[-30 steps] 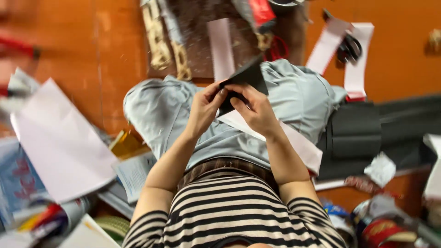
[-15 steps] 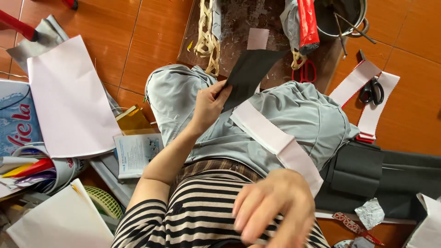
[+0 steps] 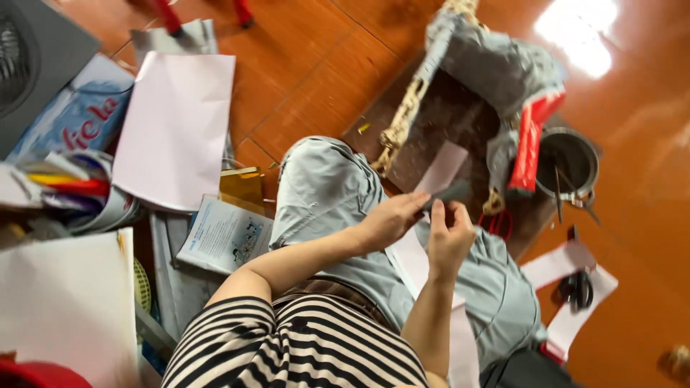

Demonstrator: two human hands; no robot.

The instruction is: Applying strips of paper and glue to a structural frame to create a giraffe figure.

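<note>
Head view: my left hand (image 3: 392, 219) and my right hand (image 3: 449, 237) are both closed on a dark grey card piece (image 3: 449, 192), pinching it by its near end above my lap. The piece is seen almost edge-on and tilts away from me. A white paper strip (image 3: 413, 259) lies across my grey trousers (image 3: 323, 194), under my hands. On the orange tiled floor (image 3: 309, 79), to my left, lies a large white sheet (image 3: 176, 129); black scissors (image 3: 575, 289) rest on white paper to my right.
</note>
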